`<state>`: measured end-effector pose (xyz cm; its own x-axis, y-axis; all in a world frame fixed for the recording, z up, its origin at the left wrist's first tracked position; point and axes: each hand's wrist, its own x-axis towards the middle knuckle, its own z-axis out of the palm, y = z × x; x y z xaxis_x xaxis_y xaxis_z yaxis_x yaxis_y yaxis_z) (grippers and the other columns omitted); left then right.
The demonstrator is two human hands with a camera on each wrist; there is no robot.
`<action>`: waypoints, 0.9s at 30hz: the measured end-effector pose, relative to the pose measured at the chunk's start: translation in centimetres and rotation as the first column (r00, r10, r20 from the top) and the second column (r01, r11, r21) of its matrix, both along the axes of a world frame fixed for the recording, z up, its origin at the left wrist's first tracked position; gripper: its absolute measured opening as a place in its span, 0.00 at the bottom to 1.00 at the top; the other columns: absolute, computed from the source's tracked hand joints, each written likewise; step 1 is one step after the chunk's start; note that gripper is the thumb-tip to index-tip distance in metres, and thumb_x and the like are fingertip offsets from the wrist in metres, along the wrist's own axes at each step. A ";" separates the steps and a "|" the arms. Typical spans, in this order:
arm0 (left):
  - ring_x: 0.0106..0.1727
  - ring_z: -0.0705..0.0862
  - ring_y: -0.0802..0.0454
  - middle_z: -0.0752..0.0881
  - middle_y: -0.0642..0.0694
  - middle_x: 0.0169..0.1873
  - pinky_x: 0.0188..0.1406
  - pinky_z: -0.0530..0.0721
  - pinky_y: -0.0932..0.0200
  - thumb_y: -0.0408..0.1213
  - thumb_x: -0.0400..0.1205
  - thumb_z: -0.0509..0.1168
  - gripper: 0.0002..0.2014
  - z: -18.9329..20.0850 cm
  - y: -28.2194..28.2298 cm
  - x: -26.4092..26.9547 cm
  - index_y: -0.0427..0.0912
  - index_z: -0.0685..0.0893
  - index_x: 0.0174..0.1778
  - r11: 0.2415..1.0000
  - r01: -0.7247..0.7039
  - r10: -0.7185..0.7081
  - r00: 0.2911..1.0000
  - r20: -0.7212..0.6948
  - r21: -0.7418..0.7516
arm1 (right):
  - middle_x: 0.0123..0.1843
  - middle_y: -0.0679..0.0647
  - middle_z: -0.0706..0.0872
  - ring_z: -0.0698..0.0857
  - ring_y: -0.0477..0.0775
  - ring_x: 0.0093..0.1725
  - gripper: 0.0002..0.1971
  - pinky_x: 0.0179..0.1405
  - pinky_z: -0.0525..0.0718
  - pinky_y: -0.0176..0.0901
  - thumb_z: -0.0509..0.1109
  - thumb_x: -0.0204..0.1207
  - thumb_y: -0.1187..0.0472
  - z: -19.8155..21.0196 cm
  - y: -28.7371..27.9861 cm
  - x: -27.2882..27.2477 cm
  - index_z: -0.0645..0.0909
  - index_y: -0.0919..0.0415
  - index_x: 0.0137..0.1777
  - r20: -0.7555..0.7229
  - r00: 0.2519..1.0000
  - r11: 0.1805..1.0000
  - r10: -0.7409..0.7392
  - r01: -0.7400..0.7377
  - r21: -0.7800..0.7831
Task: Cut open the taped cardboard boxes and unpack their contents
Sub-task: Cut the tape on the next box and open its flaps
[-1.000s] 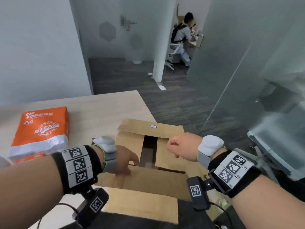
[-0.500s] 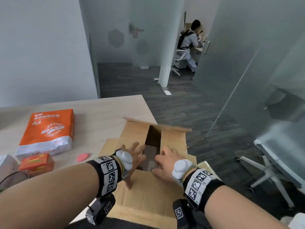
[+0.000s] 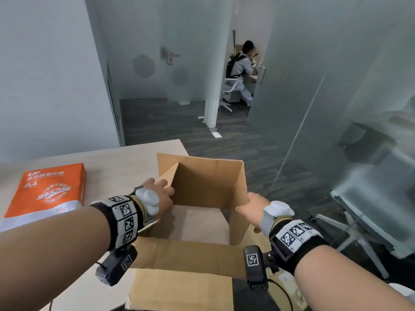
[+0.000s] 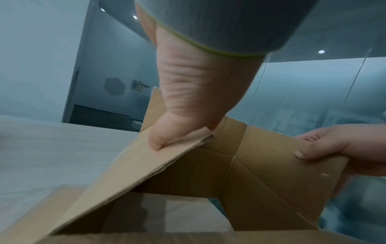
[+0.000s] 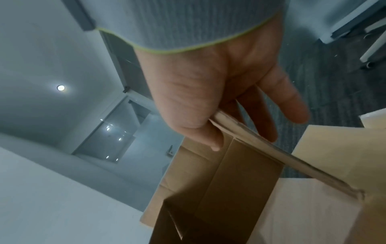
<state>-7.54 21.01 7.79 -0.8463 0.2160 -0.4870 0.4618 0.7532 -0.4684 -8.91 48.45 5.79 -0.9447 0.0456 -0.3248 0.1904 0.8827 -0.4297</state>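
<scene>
A brown cardboard box (image 3: 202, 185) stands opened out at the table's right end, and bare tabletop shows through its inside. My left hand (image 3: 161, 196) pinches the top edge of the box's left wall (image 4: 167, 156), thumb inside. Over on the other side, my right hand (image 3: 251, 207) pinches the right wall's (image 5: 250, 140) top edge, thumb inside and fingers outside. A long flap (image 3: 190, 254) lies folded out toward me. Nothing is visible inside the box.
An orange ream of A4 paper (image 3: 47, 191) lies at the left of the wooden table (image 3: 125, 160). The table's right edge runs just behind the box, with dark floor beyond. A white chair (image 3: 359, 221) and glass wall stand to the right. A person (image 3: 241, 68) sits far back.
Both hands left the inner flaps and took hold of the side walls. The box has been spread open so its walls stand up, and the tabletop shows through it.
</scene>
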 end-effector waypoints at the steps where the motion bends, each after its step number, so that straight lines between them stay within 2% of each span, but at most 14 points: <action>1: 0.76 0.66 0.44 0.72 0.51 0.75 0.70 0.73 0.44 0.40 0.85 0.64 0.18 0.0 0.0 -0.3 0.56 0.81 0.72 1.000 0.019 -0.019 0.999 -0.025 -0.022 | 0.41 0.59 0.86 0.88 0.65 0.40 0.14 0.39 0.87 0.49 0.64 0.75 0.60 0.2 0.5 0.0 0.83 0.64 0.58 0.016 1.000 1.000 0.015 -0.015 0.014; 3: 0.75 0.68 0.44 0.75 0.51 0.73 0.69 0.71 0.45 0.44 0.86 0.65 0.16 0.7 -0.3 -0.6 0.58 0.82 0.70 0.999 0.009 -0.012 0.997 -0.079 -0.031 | 0.39 0.59 0.85 0.87 0.65 0.37 0.09 0.34 0.83 0.46 0.61 0.76 0.64 0.9 1.2 -0.2 0.83 0.65 0.48 0.045 0.998 0.997 0.053 -0.055 0.044; 6: 0.76 0.69 0.44 0.75 0.51 0.71 0.70 0.70 0.46 0.58 0.82 0.67 0.19 3.0 -1.3 -1.6 0.60 0.83 0.68 0.996 -0.046 0.060 0.975 -0.214 0.072 | 0.40 0.53 0.85 0.84 0.61 0.41 0.09 0.34 0.75 0.41 0.61 0.79 0.65 3.1 2.5 -0.6 0.84 0.57 0.46 0.007 0.992 0.982 0.126 -0.126 0.144; 8: 0.83 0.62 0.42 0.69 0.51 0.79 0.77 0.66 0.43 0.64 0.80 0.66 0.20 4.1 -2.0 -2.4 0.66 0.83 0.67 0.982 -0.069 0.124 0.939 -0.321 0.178 | 0.44 0.52 0.89 0.86 0.60 0.44 0.14 0.38 0.76 0.41 0.61 0.77 0.66 4.9 3.2 -0.6 0.88 0.52 0.48 -0.034 0.989 0.979 0.145 -0.139 0.151; 10: 0.88 0.50 0.41 0.56 0.52 0.88 0.84 0.59 0.38 0.67 0.79 0.64 0.21 4.4 -2.3 -3.1 0.70 0.82 0.68 0.959 -0.099 0.199 0.903 -0.381 0.266 | 0.46 0.49 0.92 0.88 0.58 0.46 0.18 0.40 0.80 0.41 0.62 0.76 0.65 6.4 4.0 -0.5 0.91 0.46 0.49 -0.064 0.981 0.974 0.181 -0.170 0.148; 12: 0.90 0.43 0.39 0.48 0.52 0.90 0.86 0.54 0.35 0.67 0.81 0.62 0.23 4.4 -2.2 -3.5 0.70 0.80 0.71 0.938 -0.171 0.282 0.883 -0.375 0.303 | 0.48 0.45 0.92 0.88 0.55 0.48 0.22 0.42 0.81 0.39 0.62 0.76 0.68 7.4 4.4 -0.4 0.92 0.42 0.53 -0.060 0.973 0.965 0.225 -0.214 0.149; 13: 0.90 0.43 0.38 0.48 0.52 0.90 0.86 0.52 0.34 0.67 0.82 0.61 0.22 4.3 -2.0 -3.7 0.68 0.81 0.71 0.930 -0.201 0.312 0.876 -0.368 0.309 | 0.47 0.43 0.91 0.87 0.52 0.46 0.24 0.39 0.80 0.38 0.62 0.76 0.70 7.9 4.7 -0.2 0.92 0.41 0.54 -0.049 0.967 0.960 0.248 -0.239 0.144; 15: 0.89 0.52 0.40 0.59 0.51 0.88 0.86 0.51 0.34 0.66 0.83 0.60 0.22 3.9 -2.0 -3.8 0.64 0.82 0.70 0.909 -0.246 0.363 0.863 -0.351 0.336 | 0.43 0.40 0.88 0.84 0.47 0.40 0.23 0.31 0.75 0.36 0.65 0.76 0.71 8.2 5.0 0.1 0.91 0.43 0.57 0.002 0.952 0.942 0.306 -0.303 0.142; 17: 0.81 0.70 0.44 0.76 0.52 0.76 0.85 0.56 0.35 0.64 0.84 0.59 0.21 3.3 -1.8 -3.8 0.61 0.83 0.67 0.900 -0.233 0.370 0.856 -0.362 0.368 | 0.42 0.41 0.86 0.81 0.48 0.38 0.20 0.29 0.73 0.37 0.68 0.77 0.69 8.0 5.5 0.4 0.90 0.45 0.60 0.052 0.939 0.924 0.340 -0.344 0.167; 18: 0.75 0.75 0.45 0.79 0.52 0.69 0.83 0.61 0.38 0.63 0.84 0.59 0.20 3.1 -1.7 -3.9 0.60 0.84 0.65 0.900 -0.210 0.362 0.848 -0.387 0.381 | 0.42 0.42 0.86 0.82 0.48 0.38 0.20 0.31 0.74 0.38 0.69 0.78 0.68 7.7 5.6 0.6 0.89 0.45 0.61 0.046 0.940 0.924 0.338 -0.341 0.175; 20: 0.70 0.76 0.45 0.80 0.52 0.63 0.75 0.71 0.44 0.61 0.84 0.59 0.18 3.2 -1.5 -4.0 0.59 0.85 0.63 0.891 -0.157 0.355 0.825 -0.439 0.426 | 0.51 0.45 0.89 0.87 0.53 0.48 0.21 0.41 0.79 0.40 0.66 0.79 0.67 7.4 5.7 0.7 0.88 0.43 0.64 -0.031 0.950 0.936 0.310 -0.299 0.187; 22: 0.69 0.74 0.44 0.79 0.52 0.63 0.70 0.73 0.47 0.59 0.86 0.60 0.16 4.0 -1.3 -4.6 0.58 0.85 0.62 0.856 -0.099 0.374 0.796 -0.477 0.508 | 0.60 0.48 0.89 0.87 0.59 0.59 0.22 0.54 0.83 0.45 0.62 0.81 0.65 7.6 5.5 0.6 0.86 0.39 0.65 -0.150 0.952 0.948 0.266 -0.229 0.223; 25: 0.67 0.72 0.43 0.78 0.52 0.62 0.69 0.72 0.44 0.53 0.87 0.61 0.12 5.5 -1.3 -5.4 0.59 0.86 0.62 0.823 -0.003 0.386 0.736 -0.557 0.568 | 0.61 0.49 0.89 0.86 0.60 0.54 0.26 0.54 0.86 0.49 0.56 0.84 0.64 8.1 5.2 0.5 0.81 0.31 0.67 -0.342 0.919 0.966 0.196 -0.120 0.231; 27: 0.66 0.72 0.42 0.78 0.52 0.62 0.69 0.72 0.43 0.49 0.86 0.64 0.11 6.1 -1.8 -5.6 0.59 0.87 0.61 0.826 0.082 0.366 0.674 -0.641 0.558 | 0.64 0.47 0.89 0.86 0.60 0.55 0.28 0.53 0.86 0.49 0.54 0.84 0.65 8.3 5.0 0.1 0.80 0.31 0.69 -0.464 0.873 0.982 0.151 -0.080 0.169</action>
